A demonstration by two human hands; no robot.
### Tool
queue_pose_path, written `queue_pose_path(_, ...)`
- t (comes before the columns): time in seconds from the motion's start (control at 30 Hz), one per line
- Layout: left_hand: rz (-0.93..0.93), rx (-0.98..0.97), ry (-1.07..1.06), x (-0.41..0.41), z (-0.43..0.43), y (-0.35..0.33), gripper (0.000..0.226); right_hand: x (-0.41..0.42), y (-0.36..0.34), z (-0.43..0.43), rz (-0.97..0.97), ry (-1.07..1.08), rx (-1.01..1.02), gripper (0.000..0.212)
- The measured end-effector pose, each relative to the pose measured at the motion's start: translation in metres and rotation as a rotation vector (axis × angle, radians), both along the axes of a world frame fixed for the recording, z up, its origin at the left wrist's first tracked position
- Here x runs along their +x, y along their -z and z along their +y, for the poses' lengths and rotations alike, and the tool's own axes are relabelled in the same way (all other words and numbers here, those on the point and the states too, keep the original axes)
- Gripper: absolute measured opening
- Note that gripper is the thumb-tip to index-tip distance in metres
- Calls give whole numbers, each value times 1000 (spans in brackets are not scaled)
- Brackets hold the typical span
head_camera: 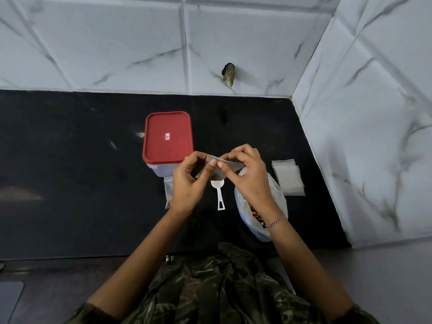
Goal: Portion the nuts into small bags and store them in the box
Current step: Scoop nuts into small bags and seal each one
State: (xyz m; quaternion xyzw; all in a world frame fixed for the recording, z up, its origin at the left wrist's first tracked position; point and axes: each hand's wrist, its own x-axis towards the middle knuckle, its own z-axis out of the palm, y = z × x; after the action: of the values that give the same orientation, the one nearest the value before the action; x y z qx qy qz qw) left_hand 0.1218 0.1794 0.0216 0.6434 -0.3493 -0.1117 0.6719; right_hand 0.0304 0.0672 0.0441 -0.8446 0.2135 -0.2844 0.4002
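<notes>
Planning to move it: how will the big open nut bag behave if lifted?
Probably floppy: the nut bag is thin, crumpled plastic slumped on the counter. Likely sags under the nuts inside. Its mouth gapes, so tipping may spill.

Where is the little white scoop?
The white scoop lies on the black counter, mid head view, between a small bag on its left and the big nut bag.

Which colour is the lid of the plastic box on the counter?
Red, with a small sticker at its centre; the lid shows best in the head view, the only one.
</notes>
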Motion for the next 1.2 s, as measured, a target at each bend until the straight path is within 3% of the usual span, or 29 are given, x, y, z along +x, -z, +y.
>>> queue_pose_path(0.13, -7, 12, -17, 1, -1, 2, 18, -7, 4, -5, 30, 7, 129, 9)
queue_pose_path(0.43, 194, -35, 9, -3, -5, 1, 23, -3, 5, -2, -15, 2, 130, 6)
queue_pose_path(0.63, 230, -52, -32, -2, -6, -2, 24, -5, 7, 2, -57, -43, 459, 12)
queue_pose_path(0.77, 263, -49, -13, -4, -4, -1, 18, -5, 12, 3, -59, 14, 408, 4)
queue_pose_path(0.9, 335, -77, -6, -11, -4, -2, 14, -2, 12, 4, -43, 7, 338, 14)
queue_pose_path(1.07, 282, -37, -62, -11, -5, -1, 2, -2, 16, 8, -48, 37, 410, 3)
queue_pose_path(1.2, 319, -42, -88, -8, -3, -1, 4, -3, 19, 10, -55, 32, 563, 28)
